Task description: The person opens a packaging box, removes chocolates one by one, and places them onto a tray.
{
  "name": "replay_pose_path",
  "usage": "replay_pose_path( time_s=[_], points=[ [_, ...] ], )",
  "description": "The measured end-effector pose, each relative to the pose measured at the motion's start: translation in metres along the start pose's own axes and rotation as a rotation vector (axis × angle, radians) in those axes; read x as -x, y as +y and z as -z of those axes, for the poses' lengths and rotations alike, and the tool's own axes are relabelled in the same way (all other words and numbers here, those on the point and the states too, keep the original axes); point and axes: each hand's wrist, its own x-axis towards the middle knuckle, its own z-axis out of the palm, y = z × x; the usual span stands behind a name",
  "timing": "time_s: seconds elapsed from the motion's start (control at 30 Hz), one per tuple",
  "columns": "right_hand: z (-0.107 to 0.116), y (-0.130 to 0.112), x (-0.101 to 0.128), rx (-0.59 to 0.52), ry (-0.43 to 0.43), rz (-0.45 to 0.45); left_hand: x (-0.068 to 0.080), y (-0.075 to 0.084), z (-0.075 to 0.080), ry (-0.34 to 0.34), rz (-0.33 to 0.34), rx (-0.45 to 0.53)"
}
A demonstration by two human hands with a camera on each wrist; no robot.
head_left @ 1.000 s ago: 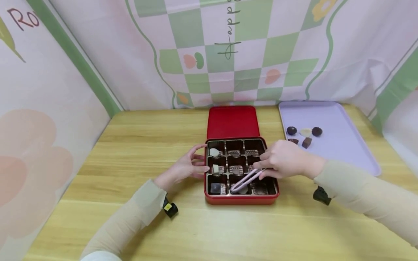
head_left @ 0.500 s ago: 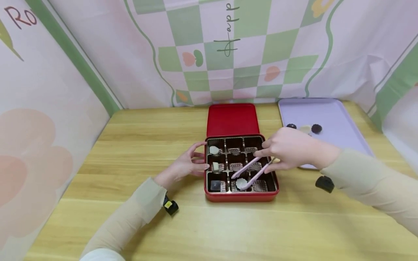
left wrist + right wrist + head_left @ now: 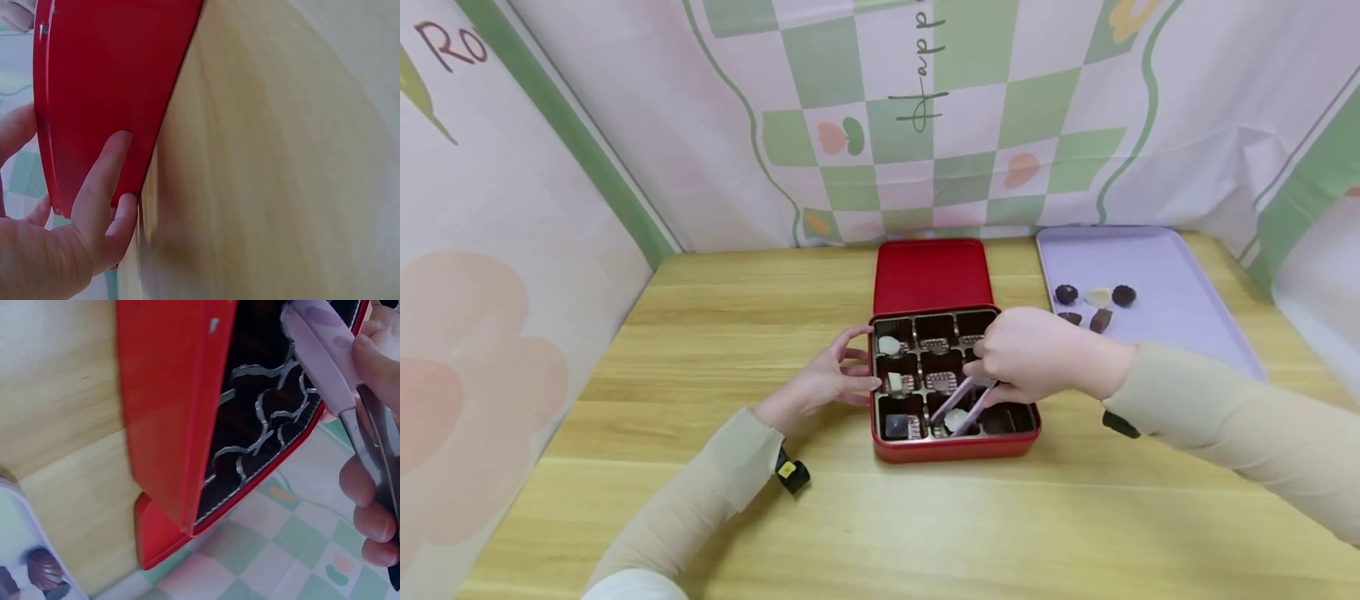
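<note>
In the head view my right hand (image 3: 1037, 354) pinches lilac-tipped tongs (image 3: 952, 402) over the red tin (image 3: 955, 451). The spread tips stand either side of a white fluted chocolate (image 3: 956, 419) in the front middle compartment; whether they touch it I cannot tell. Metal arms of the tongs show between thumb and fingers in the right wrist view. My left hand (image 3: 823, 383) rests its fingertips against the tin's left wall, fingers extended, as the left wrist view also shows. Down the left column lie a white round chocolate (image 3: 891, 345), a pale block-like chocolate (image 3: 896, 383) and a dark square chocolate (image 3: 897, 427).
Behind the tin its red lid (image 3: 932, 273) lies folded back. A lilac tray (image 3: 1172, 267) at the back right carries several dark chocolates and a white chocolate (image 3: 1098, 297). A patterned cloth (image 3: 970, 117) rises behind the wooden table (image 3: 760, 308).
The tong tips have spread apart around the white fluted chocolate. My right hand swung away to the right, then came back left over the tin. The left hand has stayed put.
</note>
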Motion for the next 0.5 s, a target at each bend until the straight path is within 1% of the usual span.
replay_pose_path(
  time_s=[0.17,0.23,0.5],
  points=[
    [-0.005,-0.001,0.003,-0.028,-0.011,-0.035,-0.001,-0.001,0.0,-0.001,0.002,0.007],
    [-0.008,-0.001,0.005,-0.043,0.004,-0.039,-0.001,-0.002,0.001,-0.003,-0.004,0.002],
    [-0.024,0.004,0.021,-0.142,0.127,-0.068,-0.001,-0.001,0.002,0.002,-0.004,-0.003]
  ],
)
